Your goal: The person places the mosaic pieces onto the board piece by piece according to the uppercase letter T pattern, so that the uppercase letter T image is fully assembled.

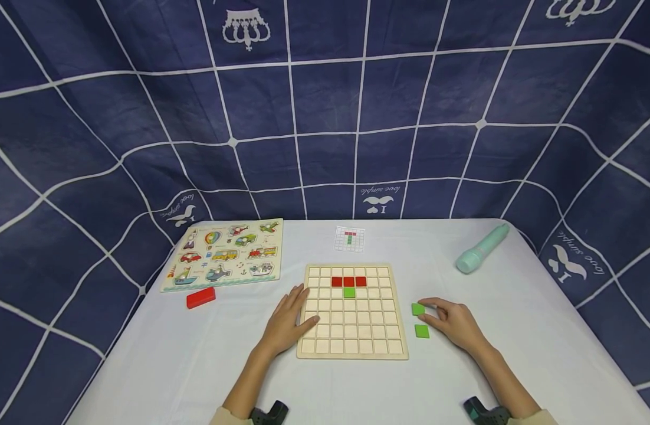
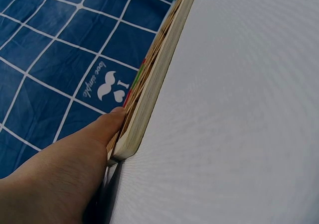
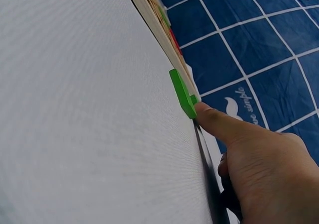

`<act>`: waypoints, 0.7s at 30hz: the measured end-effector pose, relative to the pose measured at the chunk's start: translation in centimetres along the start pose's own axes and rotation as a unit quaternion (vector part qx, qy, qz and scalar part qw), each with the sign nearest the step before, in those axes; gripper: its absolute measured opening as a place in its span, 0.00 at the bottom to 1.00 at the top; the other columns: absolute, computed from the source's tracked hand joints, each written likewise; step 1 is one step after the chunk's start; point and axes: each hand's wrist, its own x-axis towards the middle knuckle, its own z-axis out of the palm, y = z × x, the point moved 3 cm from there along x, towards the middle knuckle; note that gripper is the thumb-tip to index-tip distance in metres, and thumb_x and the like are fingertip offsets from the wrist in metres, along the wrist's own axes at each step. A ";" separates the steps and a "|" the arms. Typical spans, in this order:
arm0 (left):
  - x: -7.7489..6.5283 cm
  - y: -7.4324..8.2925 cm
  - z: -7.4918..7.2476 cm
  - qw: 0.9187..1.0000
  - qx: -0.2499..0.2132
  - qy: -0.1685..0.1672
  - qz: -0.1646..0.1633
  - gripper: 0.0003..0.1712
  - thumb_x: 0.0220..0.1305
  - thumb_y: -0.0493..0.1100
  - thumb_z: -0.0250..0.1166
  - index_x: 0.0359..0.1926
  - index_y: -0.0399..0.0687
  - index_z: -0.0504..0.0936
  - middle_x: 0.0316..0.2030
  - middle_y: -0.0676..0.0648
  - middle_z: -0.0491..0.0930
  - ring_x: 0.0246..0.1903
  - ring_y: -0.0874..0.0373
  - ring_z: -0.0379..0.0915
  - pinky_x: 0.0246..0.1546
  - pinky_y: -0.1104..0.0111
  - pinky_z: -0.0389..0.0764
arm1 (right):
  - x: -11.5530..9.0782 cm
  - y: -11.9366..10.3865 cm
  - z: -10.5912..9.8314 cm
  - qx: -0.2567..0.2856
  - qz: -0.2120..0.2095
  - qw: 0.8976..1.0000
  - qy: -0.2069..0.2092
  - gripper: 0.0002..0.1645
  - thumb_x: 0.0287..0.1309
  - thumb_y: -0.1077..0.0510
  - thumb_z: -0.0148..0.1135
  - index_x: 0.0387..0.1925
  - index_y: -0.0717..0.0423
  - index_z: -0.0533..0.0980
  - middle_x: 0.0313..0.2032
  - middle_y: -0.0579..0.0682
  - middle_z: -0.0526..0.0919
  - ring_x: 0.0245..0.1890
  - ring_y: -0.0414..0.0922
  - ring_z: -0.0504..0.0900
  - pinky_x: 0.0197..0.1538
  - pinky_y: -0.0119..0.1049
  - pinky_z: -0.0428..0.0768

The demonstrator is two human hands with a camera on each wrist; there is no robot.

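A wooden grid board (image 1: 351, 347) lies on the table with three red tiles (image 1: 348, 281) in a row and one green tile (image 1: 348, 293) under the middle one. My left hand (image 1: 286, 321) rests on the board's left edge, fingers straight and thumb over the rim. To the right of the board, my right hand (image 1: 455, 321) pinches a green square tile (image 1: 417, 309) between thumb and index finger. Another green tile (image 1: 422, 331) lies just nearer to me, below that thumb. In the right wrist view, the nearer green tile (image 3: 180, 94) partly covers the pinched one.
Behind the board lies a small pattern card (image 1: 350, 239) with a red and green T. A picture puzzle board (image 1: 224, 254) and a red block (image 1: 200, 297) are at the left. At the back right lies a mint-green flashlight-shaped object (image 1: 481, 249). A blue checked curtain (image 1: 325, 118) surrounds the table.
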 end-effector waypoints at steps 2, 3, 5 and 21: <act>0.0 0.0 0.0 1.000 -0.001 -0.001 -0.002 0.42 0.60 0.61 0.58 0.68 0.44 0.59 0.69 0.43 0.52 0.68 0.50 0.43 0.67 0.60 0.43 | 0.1 0.0 0.1 0.002 0.000 1.000 0.002 0.18 0.43 0.50 0.73 0.39 0.49 0.81 0.10 0.32 0.56 0.11 0.30 0.52 0.14 0.25 0.55; 0.0 0.0 0.0 1.000 -0.001 -0.001 -0.002 0.42 0.60 0.61 0.58 0.68 0.44 0.59 0.69 0.43 0.52 0.68 0.50 0.43 0.67 0.60 0.43 | 0.1 -0.1 0.1 0.004 0.000 1.000 0.002 0.18 0.43 0.50 0.73 0.39 0.49 0.81 0.10 0.32 0.56 0.11 0.30 0.52 0.14 0.25 0.55; 0.0 0.1 0.0 1.000 -0.002 -0.002 -0.004 0.42 0.60 0.61 0.58 0.68 0.44 0.58 0.69 0.43 0.52 0.68 0.49 0.43 0.68 0.60 0.43 | 0.3 -0.2 0.2 0.010 -0.002 1.000 0.003 0.18 0.44 0.50 0.72 0.39 0.49 0.81 0.10 0.32 0.56 0.11 0.30 0.52 0.14 0.25 0.55; 0.0 0.1 0.0 1.000 -0.005 -0.001 -0.002 0.43 0.60 0.61 0.58 0.68 0.44 0.58 0.69 0.43 0.52 0.68 0.49 0.43 0.68 0.60 0.42 | 3.6 -4.9 3.8 0.055 -0.038 0.997 -0.035 0.18 0.48 0.45 0.69 0.42 0.46 0.81 0.09 0.32 0.58 0.10 0.30 0.53 0.13 0.26 0.55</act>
